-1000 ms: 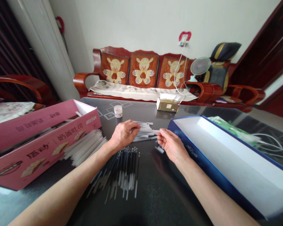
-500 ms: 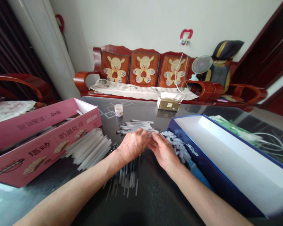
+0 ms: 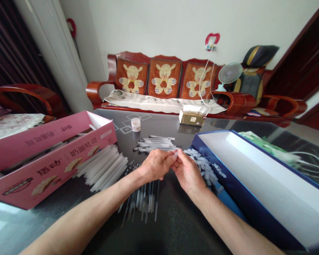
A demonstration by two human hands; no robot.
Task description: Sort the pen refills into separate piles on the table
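Observation:
My left hand and my right hand meet at the fingertips above the dark table. Both are closed in a pinch. A small whitish plastic piece shows at the right fingertips; what lies inside the left fingers is hidden. Beneath my left hand and wrist lie thin, pen-refill-like tubes. Just beyond the hands is a stack of white sticks with dark ends. A heap of short translucent plastic pieces sits beside my right hand. Frosted white tubes are piled left of my left hand.
A long pink box stands at left, with an open dark blue box at right. Farther back on the table are a small white tub and a tissue box. A green-and-white bag lies behind the blue box.
My left hand has turned a little, its knuckles lower, and its fingers now press closer to the right fingertips. The whole view has shifted slightly. The piles look unchanged.

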